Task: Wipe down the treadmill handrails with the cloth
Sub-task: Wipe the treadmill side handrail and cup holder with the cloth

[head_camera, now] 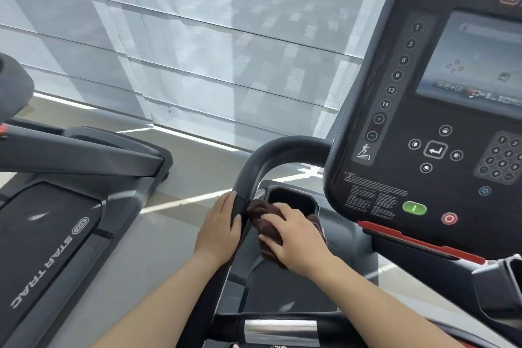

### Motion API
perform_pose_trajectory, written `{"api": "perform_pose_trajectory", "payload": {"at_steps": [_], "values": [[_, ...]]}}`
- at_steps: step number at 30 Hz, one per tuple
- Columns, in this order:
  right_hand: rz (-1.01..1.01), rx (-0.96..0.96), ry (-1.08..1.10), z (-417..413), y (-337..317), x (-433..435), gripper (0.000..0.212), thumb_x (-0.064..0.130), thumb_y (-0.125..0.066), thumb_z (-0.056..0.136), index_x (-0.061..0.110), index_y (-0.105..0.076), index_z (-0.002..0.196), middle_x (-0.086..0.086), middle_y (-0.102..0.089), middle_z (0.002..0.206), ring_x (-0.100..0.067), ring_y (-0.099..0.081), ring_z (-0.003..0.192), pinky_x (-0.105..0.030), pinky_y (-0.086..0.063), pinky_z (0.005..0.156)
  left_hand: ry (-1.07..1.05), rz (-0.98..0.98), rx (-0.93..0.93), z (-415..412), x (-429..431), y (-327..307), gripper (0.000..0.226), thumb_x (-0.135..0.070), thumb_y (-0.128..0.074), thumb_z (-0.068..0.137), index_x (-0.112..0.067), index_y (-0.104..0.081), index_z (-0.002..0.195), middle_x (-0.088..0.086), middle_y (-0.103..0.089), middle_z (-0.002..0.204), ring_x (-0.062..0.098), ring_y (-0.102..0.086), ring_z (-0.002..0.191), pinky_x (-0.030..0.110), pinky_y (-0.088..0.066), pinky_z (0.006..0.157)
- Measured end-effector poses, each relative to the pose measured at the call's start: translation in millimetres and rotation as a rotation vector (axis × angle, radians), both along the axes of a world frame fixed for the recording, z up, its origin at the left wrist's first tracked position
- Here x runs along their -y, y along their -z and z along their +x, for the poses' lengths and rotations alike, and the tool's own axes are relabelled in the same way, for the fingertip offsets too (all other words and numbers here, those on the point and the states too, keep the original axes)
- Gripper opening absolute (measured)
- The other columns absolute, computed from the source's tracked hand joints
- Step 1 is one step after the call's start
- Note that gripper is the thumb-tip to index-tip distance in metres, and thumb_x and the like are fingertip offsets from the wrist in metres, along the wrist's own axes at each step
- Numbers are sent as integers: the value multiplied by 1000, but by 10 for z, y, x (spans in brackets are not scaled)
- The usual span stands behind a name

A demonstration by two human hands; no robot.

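The treadmill's dark left handrail (pixel 271 150) curves from the console down toward me. My left hand (pixel 220 232) wraps around the rail's outer side, fingers closed on it. A dark brown cloth (pixel 262 213) is bunched against the rail's inner side, just in front of a black cup holder (pixel 293 198). My right hand (pixel 293 234) presses down on the cloth and covers most of it. A front crossbar with a chrome sensor plate (pixel 279 329) runs across the bottom of the view.
The console (pixel 440 127) with its screen, keypad, green start and red stop buttons stands at the right. A red safety bar (pixel 418 240) lies below it. A second treadmill (pixel 56 229) stands at the left, grey floor between. Window blinds (pixel 197 37) fill the background.
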State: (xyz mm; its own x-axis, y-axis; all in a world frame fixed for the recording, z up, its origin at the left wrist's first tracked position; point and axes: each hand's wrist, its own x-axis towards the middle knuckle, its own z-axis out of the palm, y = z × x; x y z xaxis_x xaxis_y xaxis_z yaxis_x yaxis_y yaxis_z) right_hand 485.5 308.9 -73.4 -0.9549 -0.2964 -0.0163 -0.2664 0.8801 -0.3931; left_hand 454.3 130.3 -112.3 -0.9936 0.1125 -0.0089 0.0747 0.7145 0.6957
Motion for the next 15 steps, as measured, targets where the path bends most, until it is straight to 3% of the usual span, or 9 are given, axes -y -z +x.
{"api": "perform_pose_trajectory", "payload": {"at_steps": [2,6,10,15], "values": [[10,-73,-7,134,-56,-147,40,48,-47,88,27,-53,122,-1,-45,136,-27,-50,110,-41,-47,87,-4,-15,-3,-3,-5,6,52,-20,-42,92,-15,-28,142,2,-30,149,21,-29,134,32,-26,110],[-35,-210,196,205,-36,-381,40,41,-53,88,24,-54,125,-2,-46,139,-24,-46,119,-40,-46,93,-18,-52,0,-9,-35,30,54,-22,-43,91,-15,-27,142,1,-30,148,22,-32,131,35,-32,107],[-55,-98,318,158,114,-334,37,40,-56,89,25,-59,122,-1,-45,139,-26,-39,125,-47,-42,97,-37,-46,27,-2,-62,29,54,-24,-43,91,-17,-27,142,-1,-29,148,22,-34,130,36,-35,106],[7,-101,207,185,62,-13,41,47,-48,86,29,-56,122,-1,-46,138,-28,-43,121,-47,-40,93,-35,-6,42,-14,-9,21,51,-24,-41,92,-19,-28,142,-1,-30,148,22,-34,131,38,-35,106]]}}
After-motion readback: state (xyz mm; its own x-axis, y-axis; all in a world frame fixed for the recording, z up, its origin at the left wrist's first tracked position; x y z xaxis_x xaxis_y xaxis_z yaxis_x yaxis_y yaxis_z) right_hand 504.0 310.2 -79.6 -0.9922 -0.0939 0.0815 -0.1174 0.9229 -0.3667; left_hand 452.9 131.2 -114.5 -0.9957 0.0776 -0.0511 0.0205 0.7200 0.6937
